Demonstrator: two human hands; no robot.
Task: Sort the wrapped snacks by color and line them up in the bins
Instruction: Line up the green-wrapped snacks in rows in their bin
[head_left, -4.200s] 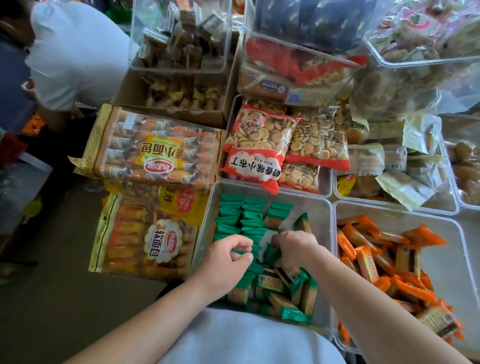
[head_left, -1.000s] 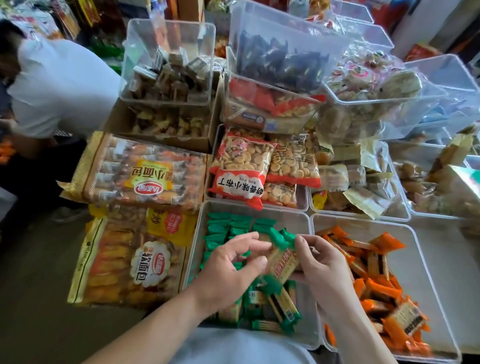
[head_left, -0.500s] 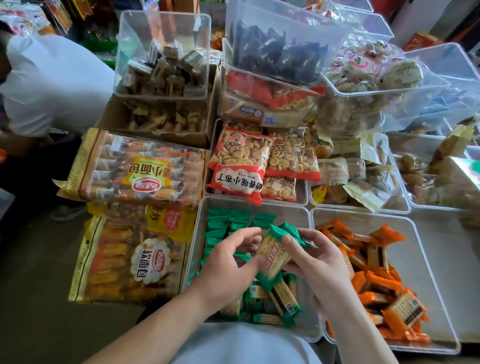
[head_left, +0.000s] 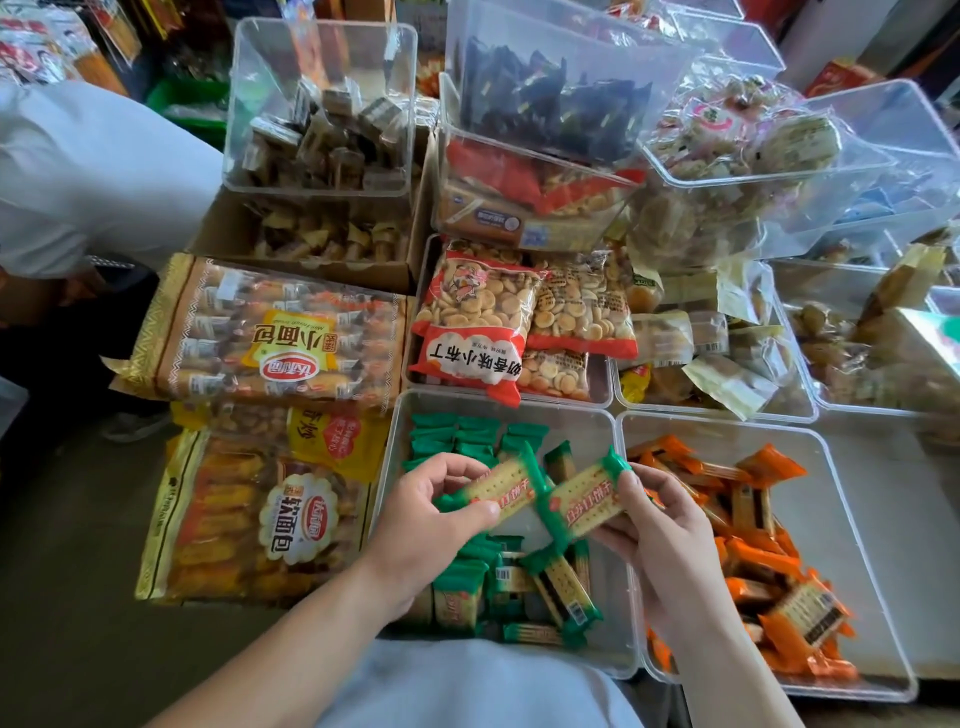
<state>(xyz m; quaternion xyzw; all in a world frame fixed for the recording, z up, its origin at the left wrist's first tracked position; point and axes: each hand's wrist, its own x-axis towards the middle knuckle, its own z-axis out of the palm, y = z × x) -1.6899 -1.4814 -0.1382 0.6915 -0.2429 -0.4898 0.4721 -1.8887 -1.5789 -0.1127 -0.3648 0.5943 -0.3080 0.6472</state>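
Note:
Two clear bins sit in front of me. The left bin (head_left: 587, 415) holds green-wrapped cracker packs, some lined up in a row (head_left: 457, 434) at its far left, others loose (head_left: 550, 587) near me. The right bin (head_left: 852, 525) holds a loose heap of orange-wrapped packs (head_left: 748, 540). My left hand (head_left: 426, 514) pinches one green pack (head_left: 501, 486) above the left bin. My right hand (head_left: 660, 535) pinches a second green pack (head_left: 587, 501) beside it. The two packs nearly touch end to end.
Large bread bags (head_left: 270, 338) lie stacked left of the bins. Bags of small round biscuits (head_left: 478, 322) and more clear bins of wrapped snacks (head_left: 322, 124) crowd the back. A person in a white shirt (head_left: 88, 166) bends at the far left.
Earlier both hands were down among the green packs, then held packs together between them. Now the hands have drawn apart, each with its own green pack.

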